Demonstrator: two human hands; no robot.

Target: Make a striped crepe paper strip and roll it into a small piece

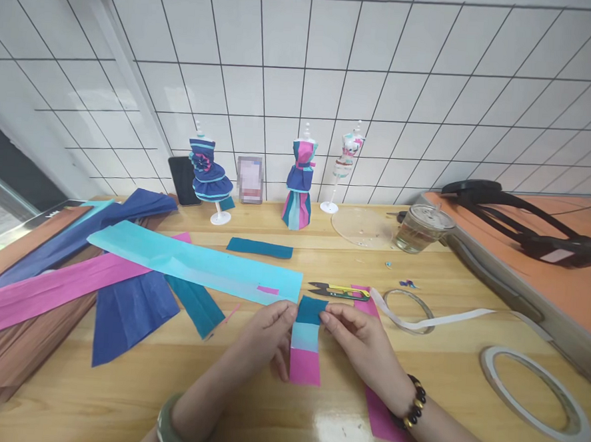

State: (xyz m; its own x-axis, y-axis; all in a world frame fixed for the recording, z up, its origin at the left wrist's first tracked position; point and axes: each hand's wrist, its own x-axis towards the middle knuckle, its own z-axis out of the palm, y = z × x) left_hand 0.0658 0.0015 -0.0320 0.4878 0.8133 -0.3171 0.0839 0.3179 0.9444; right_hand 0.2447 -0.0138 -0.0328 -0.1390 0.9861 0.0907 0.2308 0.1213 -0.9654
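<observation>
Between my hands is a short strip of crepe paper (305, 339) in three bands: dark teal on top, light blue in the middle, pink below. My left hand (273, 330) pinches its upper left edge. At the upper right corner, my right hand (356, 331) grips it between thumb and forefinger. Just beyond lie thread snips (338, 291) with a yellow and black body. A long light blue paper strip (203, 262) reaches from the left almost to my left hand. Partly under my right forearm runs a pink strip (381, 416).
Three small dress forms stand at the back: one in a blue dress (211, 176), one in a multicoloured gown (300, 188), one in a short top (346, 161). Tape rolls (490, 356) and a lidded glass (422, 229) sit right. Folded paper strips (46, 286) cover the left.
</observation>
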